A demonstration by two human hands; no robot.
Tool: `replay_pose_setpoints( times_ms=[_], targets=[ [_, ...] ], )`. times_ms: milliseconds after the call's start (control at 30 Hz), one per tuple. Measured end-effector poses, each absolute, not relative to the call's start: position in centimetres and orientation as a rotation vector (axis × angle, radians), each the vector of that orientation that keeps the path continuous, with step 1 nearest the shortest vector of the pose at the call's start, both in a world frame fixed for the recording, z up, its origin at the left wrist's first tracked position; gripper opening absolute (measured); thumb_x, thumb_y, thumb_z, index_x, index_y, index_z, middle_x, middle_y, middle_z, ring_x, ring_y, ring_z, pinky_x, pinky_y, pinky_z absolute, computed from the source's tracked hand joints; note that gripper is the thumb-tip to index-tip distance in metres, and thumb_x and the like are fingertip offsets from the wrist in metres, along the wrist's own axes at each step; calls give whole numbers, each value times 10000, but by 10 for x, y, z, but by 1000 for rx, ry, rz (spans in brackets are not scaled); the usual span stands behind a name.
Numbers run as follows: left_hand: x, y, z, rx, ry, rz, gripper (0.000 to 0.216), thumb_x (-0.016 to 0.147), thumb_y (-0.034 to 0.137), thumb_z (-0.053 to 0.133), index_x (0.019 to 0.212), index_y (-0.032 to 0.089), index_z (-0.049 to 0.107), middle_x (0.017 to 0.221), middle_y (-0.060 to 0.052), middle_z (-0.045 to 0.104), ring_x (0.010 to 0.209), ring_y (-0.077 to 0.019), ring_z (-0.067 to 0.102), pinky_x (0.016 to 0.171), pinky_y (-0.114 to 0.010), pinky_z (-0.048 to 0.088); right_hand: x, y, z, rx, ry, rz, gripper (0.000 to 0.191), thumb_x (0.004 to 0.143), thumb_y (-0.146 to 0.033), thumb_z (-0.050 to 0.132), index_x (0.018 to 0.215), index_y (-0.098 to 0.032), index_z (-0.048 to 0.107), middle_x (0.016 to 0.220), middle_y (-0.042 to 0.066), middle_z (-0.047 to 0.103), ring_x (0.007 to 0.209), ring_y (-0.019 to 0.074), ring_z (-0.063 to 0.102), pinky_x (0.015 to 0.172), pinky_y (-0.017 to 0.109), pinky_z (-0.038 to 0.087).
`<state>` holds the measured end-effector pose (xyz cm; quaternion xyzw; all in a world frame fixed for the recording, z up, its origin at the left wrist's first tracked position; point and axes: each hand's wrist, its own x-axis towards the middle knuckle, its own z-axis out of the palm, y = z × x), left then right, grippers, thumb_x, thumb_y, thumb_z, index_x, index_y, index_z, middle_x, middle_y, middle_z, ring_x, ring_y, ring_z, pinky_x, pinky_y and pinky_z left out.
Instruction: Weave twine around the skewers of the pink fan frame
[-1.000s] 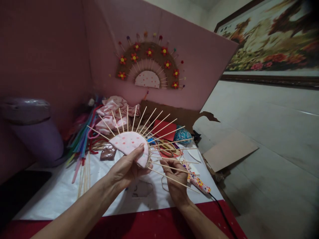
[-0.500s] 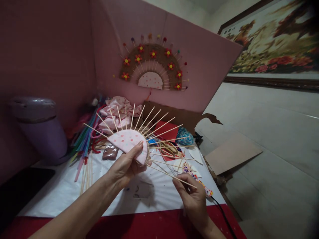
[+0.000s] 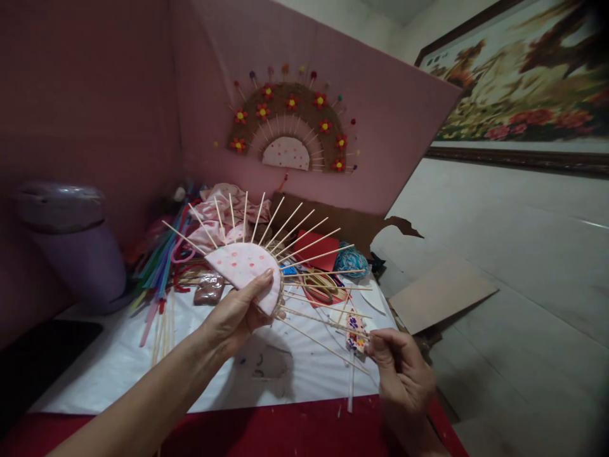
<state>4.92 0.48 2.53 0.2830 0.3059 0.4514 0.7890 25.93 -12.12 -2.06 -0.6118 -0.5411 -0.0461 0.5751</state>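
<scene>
My left hand is closed on the lower right end of a half-circle craft piece, thumb on its pinkish-white spotted fabric face. Thin wooden sticks fan out from the curved edge. A length of brown twine runs taut from that edge, among the lowest sticks, to my right hand. Its thumb and forefinger pinch the twine's outer part. Beneath and just left of my right hand lies a flower-patterned glue gun with a clear glue stick protruding.
Pipe cleaners, pink fabric, red paper and a blue yarn ball crowd the table's back. A purple tumbler stands left. A finished half-circle decoration hangs on the pink panel. Torn cardboard leans below.
My right hand has moved right and slightly up, off the lowest stick, and now draws the twine out straight. The craft piece has turned slightly in my left hand.
</scene>
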Motion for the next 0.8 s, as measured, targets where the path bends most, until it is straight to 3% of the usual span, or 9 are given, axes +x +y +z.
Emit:
replay_pose_setpoints(
  times_ms=[133, 267, 567, 800],
  targets=[
    [47, 5, 28, 570, 669, 985, 166, 627, 173, 714, 761, 137, 623, 618, -1, 644, 450, -126, 578, 429, -312, 543, 260, -119, -21, -1377, -1039, 189, 144, 763, -305, 587, 819, -175, 560, 682, -3, 557, 565, 124, 545, 517, 241, 465],
    [44, 4, 31, 539, 682, 952, 218, 621, 209, 724, 807, 155, 624, 615, -3, 651, 442, -133, 581, 417, -299, 525, 262, -113, -22, -1384, -987, 285, 195, 721, -339, 625, 764, -160, 558, 614, -14, 529, 539, 117, 505, 489, 225, 433],
    [45, -8, 33, 543, 551, 648, 211, 680, 296, 673, 825, 148, 628, 619, -45, 659, 532, -169, 613, 490, -289, 490, 254, -59, -17, -1582, -1258, 212, 229, 773, -377, 525, 694, -166, 568, 515, -26, 512, 471, 114, 466, 460, 223, 368],
    [46, -9, 31, 616, 517, 561, 257, 705, 342, 642, 861, 139, 629, 689, -76, 680, 650, -208, 646, 502, -263, 468, 241, -22, -11, -1675, -1453, 24, 246, 812, -377, 456, 762, -186, 604, 673, 27, 637, 592, 148, 562, 545, 242, 400]
  ],
)
